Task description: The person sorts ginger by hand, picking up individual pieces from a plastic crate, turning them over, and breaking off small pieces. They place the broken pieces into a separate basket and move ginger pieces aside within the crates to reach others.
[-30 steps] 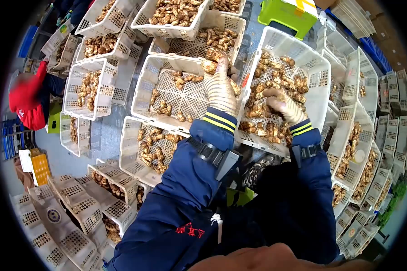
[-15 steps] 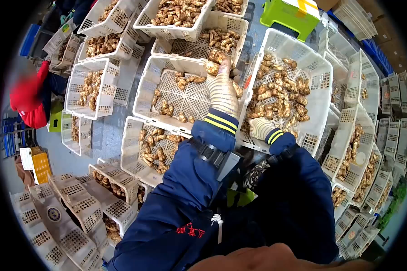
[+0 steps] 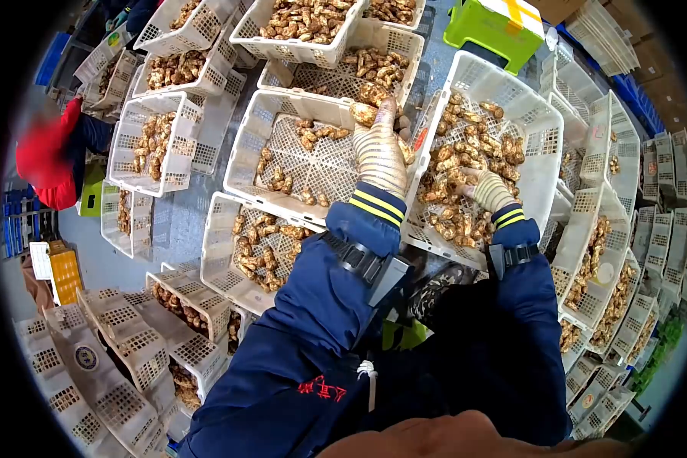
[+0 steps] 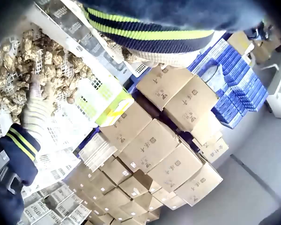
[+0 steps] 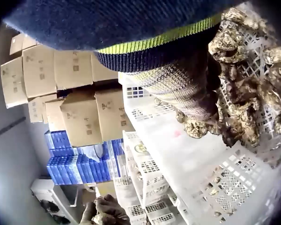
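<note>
In the head view, my left hand (image 3: 382, 156), in a striped glove with bare fingertips, holds several knobbly brown-and-cream mushrooms (image 3: 364, 114) above the side where two crates meet. Its thumb lies along them. The right hand (image 3: 490, 191), gloved alike, reaches down into the mushrooms (image 3: 477, 145) of the right white crate (image 3: 538, 99). From the right wrist, that glove (image 5: 178, 91) is seen with a mushroom (image 5: 195, 129) at its far edge; its fingers are hidden, so I cannot tell whether they grip one. The left crate (image 3: 244, 145) has a few mushrooms spread on its mesh floor.
More white mesh crates of mushrooms stand all round, such as one nearer left (image 3: 221, 267) and a stack at right (image 3: 588, 252). A green stool (image 3: 477, 34) is at the back. A person in red (image 3: 49, 160) is at far left. Cardboard boxes (image 4: 152, 145) are piled beyond.
My right hand moved to the near left corner of the right crate, then back to its middle among the mushrooms. The left hand stays in place, still holding its mushrooms.
</note>
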`<action>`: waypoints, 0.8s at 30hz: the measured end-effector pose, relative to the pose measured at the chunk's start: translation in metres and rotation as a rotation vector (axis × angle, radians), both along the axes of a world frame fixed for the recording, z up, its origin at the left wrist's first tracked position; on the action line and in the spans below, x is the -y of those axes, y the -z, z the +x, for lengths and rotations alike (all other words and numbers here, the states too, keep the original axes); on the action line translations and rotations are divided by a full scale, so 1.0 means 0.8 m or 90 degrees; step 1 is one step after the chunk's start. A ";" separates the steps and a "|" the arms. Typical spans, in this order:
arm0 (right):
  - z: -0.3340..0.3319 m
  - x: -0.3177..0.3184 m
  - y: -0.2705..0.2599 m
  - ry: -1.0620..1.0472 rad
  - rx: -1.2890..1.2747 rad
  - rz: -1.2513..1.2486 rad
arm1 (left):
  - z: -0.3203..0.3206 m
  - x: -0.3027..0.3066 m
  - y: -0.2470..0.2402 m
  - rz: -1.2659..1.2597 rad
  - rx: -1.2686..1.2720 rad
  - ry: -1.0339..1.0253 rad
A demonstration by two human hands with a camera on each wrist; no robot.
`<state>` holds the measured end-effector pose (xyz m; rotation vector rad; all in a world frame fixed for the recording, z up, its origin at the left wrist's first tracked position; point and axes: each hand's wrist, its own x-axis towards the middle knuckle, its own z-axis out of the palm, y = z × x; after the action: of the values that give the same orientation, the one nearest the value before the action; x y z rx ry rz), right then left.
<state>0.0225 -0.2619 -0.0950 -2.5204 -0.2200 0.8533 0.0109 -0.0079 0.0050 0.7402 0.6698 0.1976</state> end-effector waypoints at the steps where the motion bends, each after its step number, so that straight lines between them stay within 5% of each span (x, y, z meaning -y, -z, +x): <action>1: 0.000 -0.011 0.002 -0.077 -0.006 -0.037 | 0.000 0.001 -0.002 0.003 -0.009 -0.006; 5: -0.028 -0.015 0.096 -0.333 0.070 0.081 | 0.003 0.002 0.005 0.003 0.002 -0.004; 8: -0.038 -0.049 0.120 -0.104 -0.138 -0.038 | 0.003 0.002 0.005 -0.007 0.011 0.000; 10: -0.041 -0.058 0.113 -0.098 -0.148 -0.152 | 0.001 0.003 0.005 -0.008 0.011 0.008; 13: -0.042 -0.042 0.119 -0.438 0.046 -0.213 | 0.001 0.003 0.002 -0.006 -0.003 -0.002; 14: -0.034 -0.055 0.051 -0.436 -0.037 -0.169 | 0.000 0.003 0.001 0.003 -0.002 0.003; 16: -0.022 -0.035 0.012 -0.245 -0.168 0.008 | -0.002 0.001 -0.004 0.019 0.000 0.010; 18: -0.010 0.002 0.048 -0.116 -0.184 0.256 | -0.002 0.003 -0.007 0.018 0.002 -0.005; 22: -0.016 -0.017 -0.039 0.225 -0.261 0.612 | -0.005 0.001 -0.006 0.018 0.047 0.008; 24: -0.018 -0.006 -0.030 0.351 -0.350 0.680 | -0.003 0.001 -0.009 0.003 0.007 0.006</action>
<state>0.0079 -0.2568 -0.0709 -1.2072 0.1694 0.8339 0.0085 -0.0090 0.0121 0.7467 0.6561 0.1947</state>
